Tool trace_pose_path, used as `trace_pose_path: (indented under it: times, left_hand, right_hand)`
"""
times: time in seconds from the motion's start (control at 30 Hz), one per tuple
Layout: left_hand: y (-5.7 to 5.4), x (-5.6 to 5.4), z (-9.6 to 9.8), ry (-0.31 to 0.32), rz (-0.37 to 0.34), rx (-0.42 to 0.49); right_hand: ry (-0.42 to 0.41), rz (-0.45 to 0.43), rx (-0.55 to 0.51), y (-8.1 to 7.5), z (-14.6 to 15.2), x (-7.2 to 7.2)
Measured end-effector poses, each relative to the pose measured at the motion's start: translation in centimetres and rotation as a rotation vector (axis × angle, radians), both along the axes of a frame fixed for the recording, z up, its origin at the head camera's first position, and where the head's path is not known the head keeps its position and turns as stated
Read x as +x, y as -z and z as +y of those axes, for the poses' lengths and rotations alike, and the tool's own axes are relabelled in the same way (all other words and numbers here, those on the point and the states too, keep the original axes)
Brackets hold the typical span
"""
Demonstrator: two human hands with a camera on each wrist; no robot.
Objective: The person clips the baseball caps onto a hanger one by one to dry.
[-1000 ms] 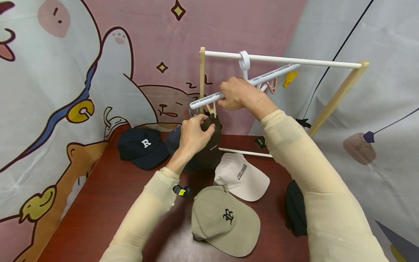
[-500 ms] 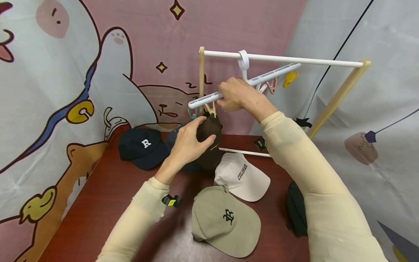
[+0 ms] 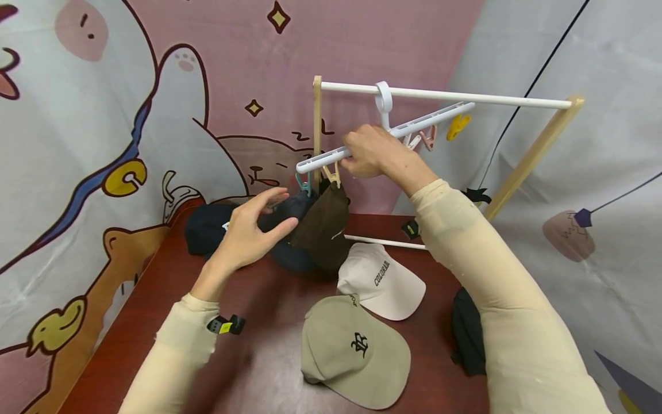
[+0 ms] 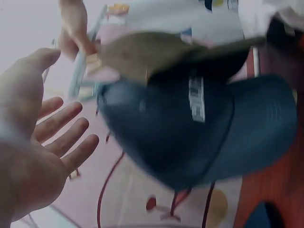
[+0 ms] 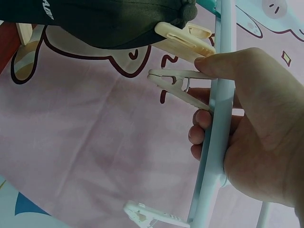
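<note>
My right hand (image 3: 373, 152) grips the white clip hanger (image 3: 431, 119), with fingers curled round its bar. The hanger's hook loops over the rack's white rail. A dark brown cap (image 3: 328, 221) hangs from a beige clip (image 5: 185, 40) close to that hand. Beside it, a navy cap (image 4: 161, 128) with white lettering hangs from a teal clip (image 3: 304, 185); the brown cap partly hides it in the head view. My left hand (image 3: 247, 236) is left of both caps, empty, with thumb and fingers spread apart. An unused white clip (image 5: 178, 83) sits by my right fingers.
On the red-brown table (image 3: 269, 356) lie a khaki cap (image 3: 341, 339), a white cap (image 3: 372, 282), a black cap (image 3: 468, 333) and another navy cap (image 3: 199, 230). The rack's wooden post (image 3: 535, 155) stands at right. A yellow clip (image 3: 457, 126) hangs at the hanger's far end.
My left hand has let go of the brown cap's top and moved left and down, away from it. My right hand keeps its grip on the hanger.
</note>
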State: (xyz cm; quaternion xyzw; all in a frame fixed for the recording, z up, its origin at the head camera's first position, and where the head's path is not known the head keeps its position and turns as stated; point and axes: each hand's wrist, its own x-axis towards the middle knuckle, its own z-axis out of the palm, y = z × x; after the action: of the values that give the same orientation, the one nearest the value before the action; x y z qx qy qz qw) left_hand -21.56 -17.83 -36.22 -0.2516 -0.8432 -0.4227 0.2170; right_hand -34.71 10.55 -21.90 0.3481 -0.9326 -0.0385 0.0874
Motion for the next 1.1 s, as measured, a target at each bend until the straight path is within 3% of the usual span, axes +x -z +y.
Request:
trace_pose_path:
  times: [0.13,0.3,0.53,0.83,1.1]
  left_hand:
    - [0.6,-0.2,-3.1,-0.088,-0.014,0.026]
    - [1.8,-0.9,-6.8,-0.189,-0.106,0.066]
    - [3.6,-1.6,-10.8,-0.317,-0.181,0.022]
    - [5.4,-2.1,-13.9,-0.396,-0.245,-0.005]
    - [6.6,-3.9,-16.0,-0.424,-0.316,-0.043]
  right_hand:
    - [-0.004,0.000,-0.002,0.1,0.0,0.0]
    - [-0.004,0.004,-0.007,0.1,0.1,-0.1]
    - [-0.017,0.011,-0.011,0.3,0.2,-0.1]
    - [-0.029,0.009,-0.016,0.3,-0.1,0.2]
    - [-0.013,0.010,-0.004,0.2,0.1,0.3]
